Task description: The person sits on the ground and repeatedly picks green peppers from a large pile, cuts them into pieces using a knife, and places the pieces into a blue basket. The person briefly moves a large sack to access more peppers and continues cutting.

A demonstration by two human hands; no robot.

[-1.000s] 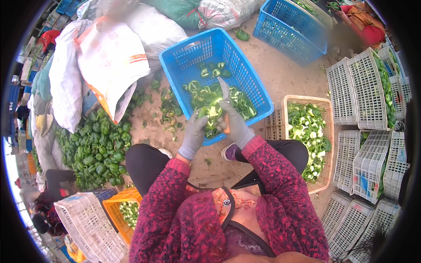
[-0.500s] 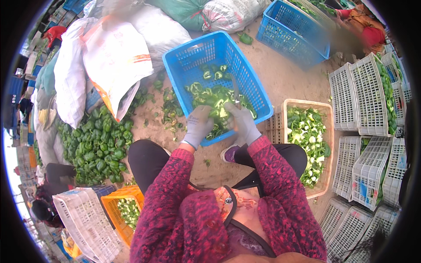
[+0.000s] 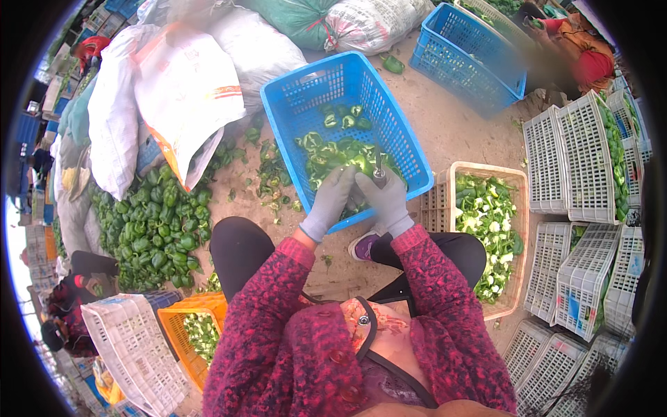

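Note:
Both my gloved hands meet over the near end of a blue plastic crate point(image 3: 415, 149) that holds cut green peppers point(image 3: 338, 153). My left hand point(image 3: 332, 200) is closed, its fingertips against a green pepper point(image 3: 359, 164), mostly hidden by the glove. Close beside it, my right hand point(image 3: 386, 203) is wrapped round a knife point(image 3: 379, 165); the handle is covered by the fingers, and only a short stretch of metal shows, pointing away from me. More pepper pieces lie below the hands, partly out of sight.
A heap of whole green peppers point(image 3: 156, 229) lies at left beside white sacks point(image 3: 191, 90). To the right stands a beige crate point(image 3: 522, 236) of pale pepper cores. Stacked white crates point(image 3: 545, 156), an orange crate point(image 3: 174, 323) and another blue crate point(image 3: 445, 52) surround me. Other people work nearby.
My hands have drawn closer together and slightly toward me. The knife has tilted, so less of its blade shows. The pale pepper seen between the hands is now mostly covered.

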